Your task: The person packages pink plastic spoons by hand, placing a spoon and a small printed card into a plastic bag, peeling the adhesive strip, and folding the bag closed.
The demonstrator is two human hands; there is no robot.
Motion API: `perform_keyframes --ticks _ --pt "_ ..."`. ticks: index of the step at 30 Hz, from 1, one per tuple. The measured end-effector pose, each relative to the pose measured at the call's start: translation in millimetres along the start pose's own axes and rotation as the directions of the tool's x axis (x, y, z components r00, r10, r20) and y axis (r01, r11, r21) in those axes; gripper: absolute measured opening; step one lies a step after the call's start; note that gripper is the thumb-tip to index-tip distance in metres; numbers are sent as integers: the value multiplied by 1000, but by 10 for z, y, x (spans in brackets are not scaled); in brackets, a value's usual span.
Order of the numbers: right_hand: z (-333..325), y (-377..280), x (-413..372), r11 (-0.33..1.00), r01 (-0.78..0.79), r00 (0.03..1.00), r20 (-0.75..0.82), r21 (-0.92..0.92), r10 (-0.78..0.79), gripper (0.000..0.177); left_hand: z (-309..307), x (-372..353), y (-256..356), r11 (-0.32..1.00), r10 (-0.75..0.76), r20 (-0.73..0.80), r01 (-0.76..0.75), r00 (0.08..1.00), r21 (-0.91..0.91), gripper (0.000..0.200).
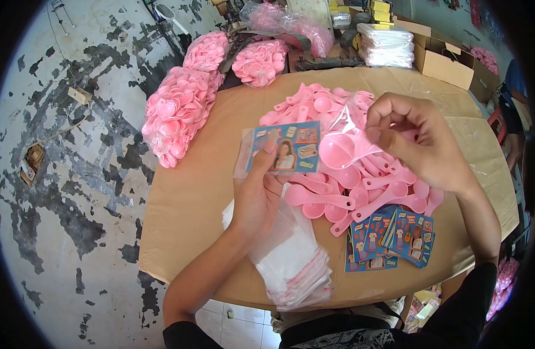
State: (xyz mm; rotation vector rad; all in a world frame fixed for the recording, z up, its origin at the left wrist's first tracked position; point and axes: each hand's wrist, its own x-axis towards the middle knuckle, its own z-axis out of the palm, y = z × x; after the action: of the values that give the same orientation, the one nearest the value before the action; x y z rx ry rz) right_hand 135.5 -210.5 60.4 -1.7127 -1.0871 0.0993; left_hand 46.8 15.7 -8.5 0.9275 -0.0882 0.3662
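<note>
The left hand [257,200] is holding a bagged card [286,148] between its fingers. The right hand [427,136] is pinching clear film [353,125] over a pink spoon [337,150]. Below its fingers, loose spoons [386,198] and cards [408,235] are covering the desk [203,215]; bags [290,256] are lying below the left fingers.

Left hand [258,200] pinches, right hand [424,139] curls inward.
</note>
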Motion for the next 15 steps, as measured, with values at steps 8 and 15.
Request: perform_keyframes --ticks 8,15 --pt "-519 -263 -45 978 39 981 -177 -207 -77 6 -101 71 56 988 -119 -27 121 992 99 54" --pt "-319 -327 -156 944 216 970 -52 -248 -236 6 34 -34 -25 722 -86 381 -207 920 660 66"
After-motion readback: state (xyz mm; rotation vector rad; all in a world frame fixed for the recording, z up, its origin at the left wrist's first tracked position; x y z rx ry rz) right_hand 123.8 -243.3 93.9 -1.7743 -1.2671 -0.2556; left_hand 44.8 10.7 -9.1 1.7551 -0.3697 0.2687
